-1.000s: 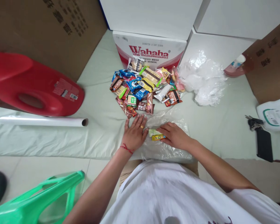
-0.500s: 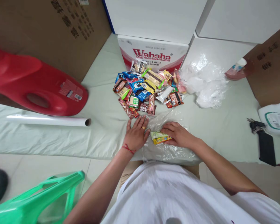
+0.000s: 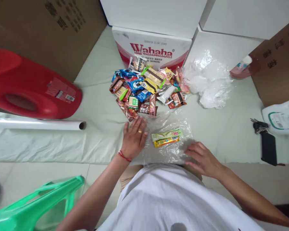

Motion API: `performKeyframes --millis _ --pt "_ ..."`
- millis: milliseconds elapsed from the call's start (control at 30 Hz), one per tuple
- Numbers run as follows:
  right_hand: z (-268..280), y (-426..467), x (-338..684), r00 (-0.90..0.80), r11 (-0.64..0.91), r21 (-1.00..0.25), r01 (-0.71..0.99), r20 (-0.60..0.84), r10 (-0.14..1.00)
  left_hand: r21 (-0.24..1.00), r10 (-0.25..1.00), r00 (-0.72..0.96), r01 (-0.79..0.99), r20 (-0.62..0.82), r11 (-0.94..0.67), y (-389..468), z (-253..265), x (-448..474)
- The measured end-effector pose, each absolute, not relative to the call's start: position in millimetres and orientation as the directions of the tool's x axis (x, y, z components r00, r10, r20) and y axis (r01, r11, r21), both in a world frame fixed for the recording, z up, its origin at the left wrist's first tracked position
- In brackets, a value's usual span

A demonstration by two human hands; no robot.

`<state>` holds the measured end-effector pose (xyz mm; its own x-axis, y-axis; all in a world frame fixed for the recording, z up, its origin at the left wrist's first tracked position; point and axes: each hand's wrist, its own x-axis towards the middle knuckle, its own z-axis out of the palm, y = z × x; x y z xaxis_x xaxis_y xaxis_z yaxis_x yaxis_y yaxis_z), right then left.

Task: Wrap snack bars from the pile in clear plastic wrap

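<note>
A clear plastic bag (image 3: 168,154) lies flat near the table's front edge. On top of it, side by side, are a green-wrapped snack bar (image 3: 166,134) and a yellow-wrapped snack bar (image 3: 166,142). My left hand (image 3: 135,137) rests flat at the bag's left edge, its fingers stretched toward a pile of wrapped snacks (image 3: 146,86). Over the bag's lower right corner is my right hand (image 3: 202,158), fingers apart and holding nothing; whether it touches the plastic I cannot tell.
Crumpled clear bags (image 3: 212,83) lie right of the pile, before a Wahaha carton (image 3: 151,45). At left are a red jug (image 3: 38,86) and a white roll (image 3: 38,124). Keys with a black case (image 3: 268,147) and a white bottle (image 3: 283,117) stand right. A green stool (image 3: 43,205) is below.
My right hand has let go of the two snack bars and moved right and toward me. The bars now lie fully visible on the bag. My left hand stays beside the bag.
</note>
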<state>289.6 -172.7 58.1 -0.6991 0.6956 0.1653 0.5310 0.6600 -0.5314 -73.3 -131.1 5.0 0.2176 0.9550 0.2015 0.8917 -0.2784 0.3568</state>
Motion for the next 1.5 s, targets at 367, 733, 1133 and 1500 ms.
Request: performKeyframes --millis 367,733,1133,1500 --pt "20.9 -191.3 299.9 -0.612 0.584 -0.552 0.595 0.159 0.775 0.34 0.674 0.623 0.583 0.397 -0.738 -197.7 2.2 -98.1" --pt "79.4 -95.0 275.9 -0.564 0.383 -0.733 0.562 -0.002 0.826 0.648 0.843 0.46 0.559 0.278 -0.518 -192.9 14.8 -98.9" --pt "36.6 -49.8 263.1 -0.301 0.109 -0.632 0.767 -0.206 0.931 0.607 0.902 -0.293 0.794 0.318 0.044 -150.7 25.1 -86.7" --pt "51.6 -30.1 256.8 -0.358 0.325 -0.377 0.868 -0.022 0.933 0.335 0.792 0.501 0.722 0.349 -0.605 -158.5 38.8 -6.9"
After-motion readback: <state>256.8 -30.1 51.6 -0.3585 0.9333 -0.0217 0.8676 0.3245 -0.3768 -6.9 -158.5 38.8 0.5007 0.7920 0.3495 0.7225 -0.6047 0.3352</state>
